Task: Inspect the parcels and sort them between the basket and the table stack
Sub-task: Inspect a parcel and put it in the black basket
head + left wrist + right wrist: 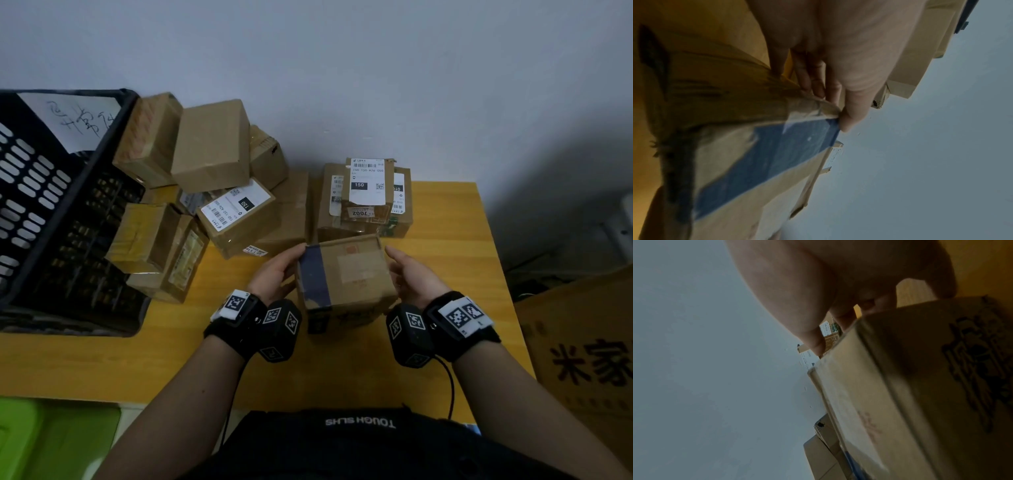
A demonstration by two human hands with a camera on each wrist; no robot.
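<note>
I have one parcel [346, 277] lifted just off the bench [445, 260], between my two hands. My left hand [277, 270] holds the side with the blue tape [777, 154]: thumb on the top edge, fingers [812, 81] tucked under. My right hand [409, 274] cups the opposite side, thumb spread above the top edge and fingers [846, 318] curled round the far face.

To inspect it well, I judge I should keep both palms flat against the sides, turn it slowly so each face comes up, and look for a label, since the top shows only a pale patch I cannot read. The taped corner looks crumpled, so I would not squeeze there.

The bench is yellow wood against a pale wall. The black basket [68, 212] sits at nine o'clock, a loose heap of boxes [212, 192] at eleven, the labelled stack [366, 195] at twelve, just beyond my parcel.
</note>
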